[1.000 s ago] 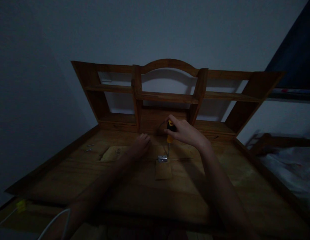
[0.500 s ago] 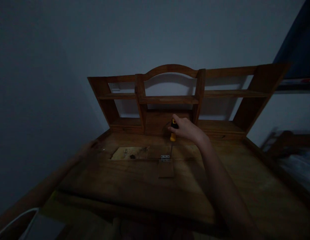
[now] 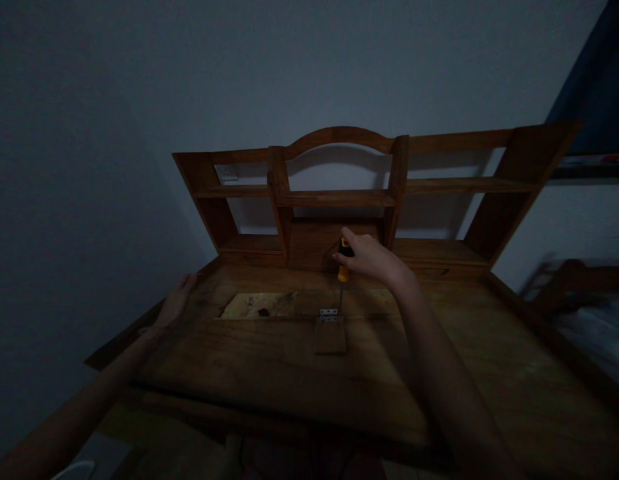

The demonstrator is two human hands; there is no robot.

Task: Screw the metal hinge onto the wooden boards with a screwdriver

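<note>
My right hand [image 3: 364, 257] is closed around the black and yellow handle of a screwdriver [image 3: 343, 272]. The screwdriver stands nearly upright, its shaft pointing down beside a metal hinge [image 3: 328, 315]. Whether the tip touches a screw is too dark to tell. The hinge lies along the joint between the desk top and a small square wooden block [image 3: 330, 339]. Over at the left edge of the desk, my left hand [image 3: 175, 300] rests with its fingers stretched out, holding nothing.
The wooden desk top [image 3: 259, 357] has a long pale strip [image 3: 262, 305] with a dark spot, left of the hinge. A wooden shelf unit [image 3: 336, 199] stands at the back against the wall. Dark blue cloth [image 3: 589, 87] hangs at the upper right.
My left hand, blurred by motion before, now lies still on the left edge of the desk. My right hand and the screwdriver have barely moved.
</note>
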